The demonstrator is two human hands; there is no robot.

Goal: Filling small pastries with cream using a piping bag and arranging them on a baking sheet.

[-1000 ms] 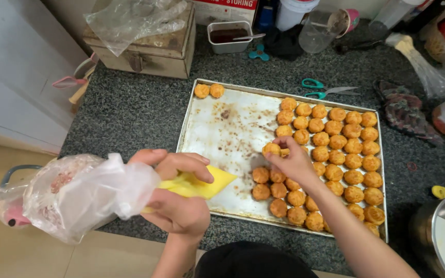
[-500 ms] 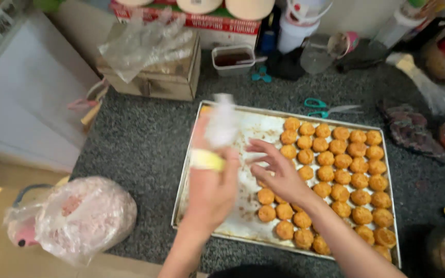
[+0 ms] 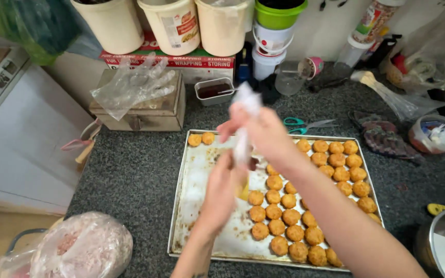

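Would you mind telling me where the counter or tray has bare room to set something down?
Free: the dark counter between the wooden box and the plastic bag, left of the baking tray. The tray's left half, below two stray pastries, is bare too. Crowded: the tray's right half, packed with pastries, and the back edge around the scissors and tubs.
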